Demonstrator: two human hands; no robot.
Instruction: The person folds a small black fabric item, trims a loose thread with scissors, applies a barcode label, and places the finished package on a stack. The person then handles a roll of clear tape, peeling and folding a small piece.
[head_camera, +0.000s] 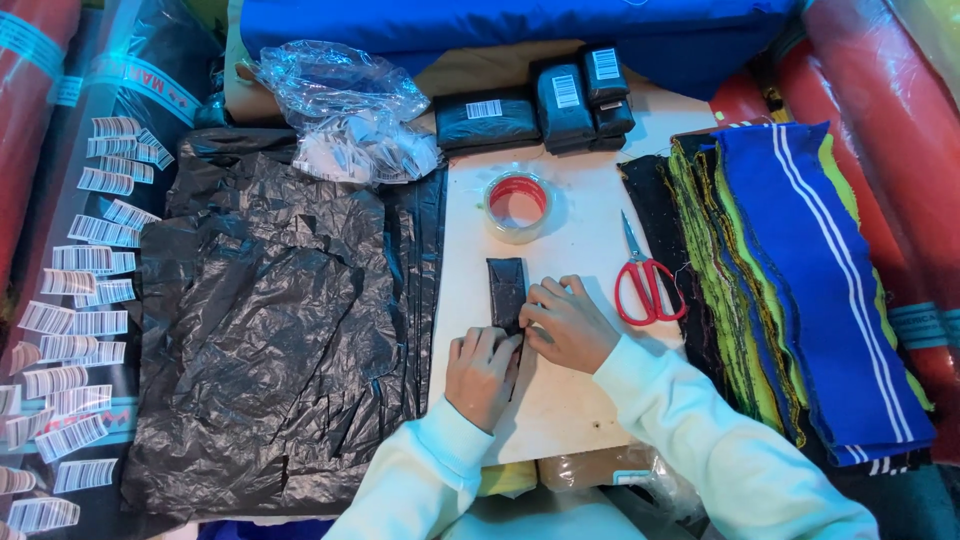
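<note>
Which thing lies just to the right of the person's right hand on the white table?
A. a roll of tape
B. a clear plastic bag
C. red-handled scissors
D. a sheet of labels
C: the red-handled scissors lie on the white table beside the right hand.
</note>
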